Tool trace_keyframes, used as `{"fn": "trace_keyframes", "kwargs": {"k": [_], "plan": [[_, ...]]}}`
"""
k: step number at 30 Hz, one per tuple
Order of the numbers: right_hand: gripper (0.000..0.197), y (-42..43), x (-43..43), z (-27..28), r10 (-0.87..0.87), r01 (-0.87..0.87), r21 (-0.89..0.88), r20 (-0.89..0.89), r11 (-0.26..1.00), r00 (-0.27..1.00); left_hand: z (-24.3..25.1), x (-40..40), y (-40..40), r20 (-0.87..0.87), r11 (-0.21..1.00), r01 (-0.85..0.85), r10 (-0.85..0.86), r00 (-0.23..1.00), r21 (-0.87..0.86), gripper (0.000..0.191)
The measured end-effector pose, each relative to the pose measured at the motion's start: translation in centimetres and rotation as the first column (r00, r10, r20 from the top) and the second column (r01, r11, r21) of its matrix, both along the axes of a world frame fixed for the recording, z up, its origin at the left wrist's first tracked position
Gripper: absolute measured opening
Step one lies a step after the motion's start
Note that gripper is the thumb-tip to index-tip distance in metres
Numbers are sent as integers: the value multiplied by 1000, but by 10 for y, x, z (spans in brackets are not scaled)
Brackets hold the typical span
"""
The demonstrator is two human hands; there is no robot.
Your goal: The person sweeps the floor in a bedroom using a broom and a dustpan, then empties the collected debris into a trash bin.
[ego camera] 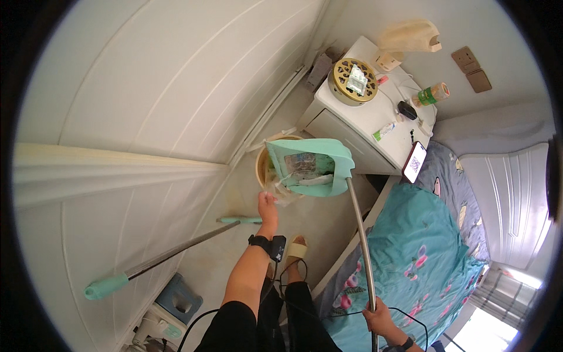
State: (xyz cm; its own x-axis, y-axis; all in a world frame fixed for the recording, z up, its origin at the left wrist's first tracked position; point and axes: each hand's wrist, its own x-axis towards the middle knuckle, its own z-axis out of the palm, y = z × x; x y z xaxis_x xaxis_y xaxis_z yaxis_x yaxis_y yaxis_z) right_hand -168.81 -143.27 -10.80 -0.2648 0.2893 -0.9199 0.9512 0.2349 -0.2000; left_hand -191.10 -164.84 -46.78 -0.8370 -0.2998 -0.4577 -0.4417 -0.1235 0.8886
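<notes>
My right hand (377, 316) grips the metal pole (363, 237) of a mint-green dustpan (341, 152). The pan is held tilted over a round, cream-rimmed waste bin (259, 165), hiding much of it. Inside the pan lie a crumpled clear wrapper and a white scrap. At the bin's near side, my left hand (267, 209) pinches the edge of a clear plastic bag (281, 191) that hangs out of the bin. A broom with a mint-green grip (107, 286) leans against the white wall panel, its head (239, 219) on the floor beyond my left wrist.
To the right stands a white nightstand (352, 132) bearing a round gold-lidded tin (338, 90), a tube, a toothpick jar and a phone (414, 162) at its edge. A bed with a teal floral cover (404, 246) borders the floor. A blue-grey stool (179, 299) stands lower left.
</notes>
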Motion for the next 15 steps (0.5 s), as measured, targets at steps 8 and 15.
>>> {"fn": "trace_keyframes", "kwargs": {"k": [8,15], "plan": [[13,-10,30,-41,287,-253,246,-111,936,952,16,9,3,-119,991,117,-124,985,-70,20],[19,-32,15,-60,240,-203,180,-220,963,946,14,14,3,-50,997,58,-55,997,52,19]]}}
